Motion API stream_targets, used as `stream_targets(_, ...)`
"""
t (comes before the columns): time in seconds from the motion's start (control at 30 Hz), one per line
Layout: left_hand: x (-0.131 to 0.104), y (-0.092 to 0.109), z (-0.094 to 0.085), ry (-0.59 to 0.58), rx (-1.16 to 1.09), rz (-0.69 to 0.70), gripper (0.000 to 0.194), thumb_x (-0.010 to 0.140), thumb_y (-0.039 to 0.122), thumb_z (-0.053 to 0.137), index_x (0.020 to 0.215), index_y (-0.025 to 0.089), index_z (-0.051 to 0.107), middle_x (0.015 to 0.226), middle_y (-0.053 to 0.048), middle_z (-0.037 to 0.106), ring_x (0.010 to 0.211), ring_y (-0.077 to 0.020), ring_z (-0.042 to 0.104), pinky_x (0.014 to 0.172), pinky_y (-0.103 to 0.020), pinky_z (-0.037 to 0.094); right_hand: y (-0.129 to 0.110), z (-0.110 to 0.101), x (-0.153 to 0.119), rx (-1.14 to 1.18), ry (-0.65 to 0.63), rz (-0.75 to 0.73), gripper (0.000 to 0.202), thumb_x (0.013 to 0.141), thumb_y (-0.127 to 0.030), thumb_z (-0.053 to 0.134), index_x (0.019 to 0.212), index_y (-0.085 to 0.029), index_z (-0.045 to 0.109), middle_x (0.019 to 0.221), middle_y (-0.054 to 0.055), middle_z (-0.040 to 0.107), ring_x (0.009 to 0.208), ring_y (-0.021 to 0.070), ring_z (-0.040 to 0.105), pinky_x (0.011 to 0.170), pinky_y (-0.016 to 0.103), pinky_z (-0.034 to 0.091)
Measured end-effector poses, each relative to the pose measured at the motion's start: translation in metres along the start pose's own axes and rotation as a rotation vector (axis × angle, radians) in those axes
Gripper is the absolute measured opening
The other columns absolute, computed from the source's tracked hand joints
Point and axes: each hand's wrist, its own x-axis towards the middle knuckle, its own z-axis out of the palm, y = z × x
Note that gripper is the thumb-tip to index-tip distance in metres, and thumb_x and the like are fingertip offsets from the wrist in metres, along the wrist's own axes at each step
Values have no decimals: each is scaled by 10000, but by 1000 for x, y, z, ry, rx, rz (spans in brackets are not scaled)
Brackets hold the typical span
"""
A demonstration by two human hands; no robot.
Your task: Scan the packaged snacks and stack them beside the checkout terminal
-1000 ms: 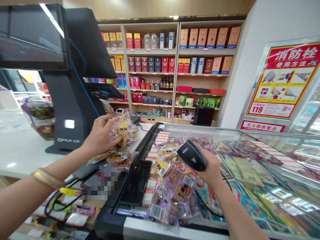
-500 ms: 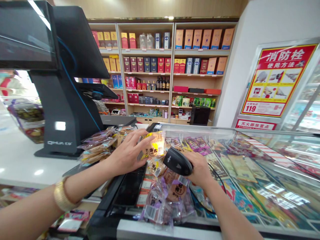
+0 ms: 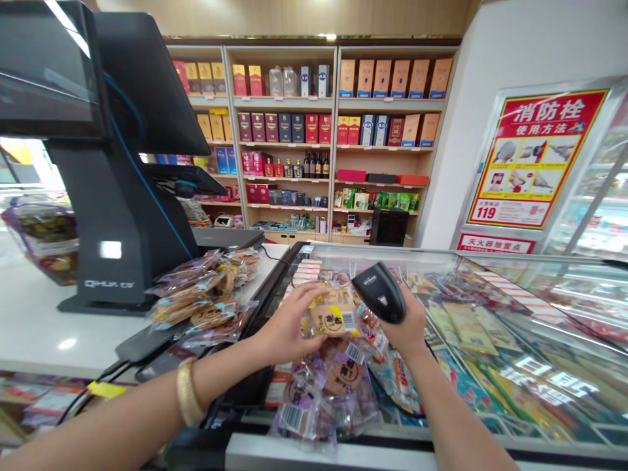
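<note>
My left hand [image 3: 289,327], with a gold bracelet [image 3: 189,392] on its wrist, has its thumb and fingers closed on the left side of a clear packet of cookies [image 3: 334,317]. That packet has a yellow patch, dark print and a barcode facing up. My right hand [image 3: 411,322] is wrapped round a black barcode scanner [image 3: 380,291], whose head is just above and right of the packet. Below both hands lies a pile of purple-marked cookie packets [image 3: 326,392] on the glass top. Another heap of cookie packets [image 3: 206,294] sits left of my left hand on the counter.
A black checkout terminal [image 3: 127,229] stands on the white counter [image 3: 29,314] at left. The glass-topped freezer [image 3: 490,340] spreads to the right, with packaged goods under the glass. Shelves of boxes [image 3: 289,131] line the back. The scanner's cable [image 3: 392,399] loops below my right hand.
My left hand has moved right and down with the cookie packet. The scanner has shifted right and up and is tilted differently. The bright light on the packet is gone.
</note>
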Motion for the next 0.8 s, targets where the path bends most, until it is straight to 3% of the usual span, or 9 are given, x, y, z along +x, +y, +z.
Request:
stream_targets(0.13, 1, -2, 14, -161, 71, 60, 697, 745, 281, 695, 1396, 221, 454, 1512, -176, 367, 1409, -338, 329, 1150, -577, 240, -1, 1, -1, -28, -43, -39, 135, 776, -321, 610, 842, -203, 626, 675, 34, 618, 652, 210, 613, 617, 305, 481)
stream_targets(0.27, -3, 3, 11, -294, 185, 90, 774, 784, 393, 675, 1479, 304, 345, 1607, -133, 192, 1448, -388, 228, 1138, -652, 151, -2, 2, -2, -21, -72, -32, 164, 798, -365, 607, 814, -203, 624, 686, 36, 626, 651, 202, 612, 618, 299, 481)
stream_targets(0.33, -7, 4, 6, -270, 216, 104, 760, 806, 417, 648, 1487, 323, 324, 1615, -115, 169, 1459, -380, 198, 1147, -640, 138, -2, 2, -2, -21, -77, -33, 176, 805, -381, 606, 802, -205, 618, 677, 31, 622, 632, 194, 604, 605, 294, 476)
stream_targets(0.43, -16, -6, -6, -133, 252, 73, 675, 851, 384, 587, 1476, 303, 346, 1594, -120, 234, 1453, -338, 235, 1162, -580, 195, -1, 2, -2, -23, -85, -45, 175, 810, -385, 600, 802, -210, 611, 671, 29, 620, 623, 194, 602, 600, 297, 475)
stream_targets(0.53, -27, -29, -33, 83, 316, -51, 548, 878, 350, 524, 1413, 262, 441, 1509, -131, 383, 1378, -298, 375, 1129, -495, 322, 1, 2, -3, -29, -88, -57, 159, 811, -369, 591, 811, -211, 610, 673, 34, 621, 636, 204, 608, 618, 310, 482)
stream_targets(0.63, -35, -58, -78, 286, 448, -220, 502, 868, 423, 492, 1314, 198, 538, 1405, -142, 480, 1297, -288, 457, 1112, -465, 345, 1, 2, -4, -32, -84, -69, 157, 808, -367, 594, 806, -211, 603, 675, 36, 621, 643, 206, 608, 618, 312, 479)
stream_targets(0.7, -39, -77, -112, 388, 552, -423, 563, 843, 467, 490, 1273, 112, 565, 1311, -192, 534, 1236, -306, 500, 1081, -457, 371, 0, 2, -4, -34, -83, -76, 148, 803, -359, 591, 790, -211, 596, 672, 34, 619, 628, 200, 598, 594, 303, 466)
stream_targets(0.8, -41, -102, -155, 386, 596, -814, 733, 776, 582, 548, 1293, 62, 538, 1249, -240, 573, 1203, -384, 514, 979, -523, 432, -2, 3, -4, -29, -94, -86, 110, 793, -317, 579, 774, -209, 586, 663, 30, 607, 608, 194, 581, 570, 295, 446)
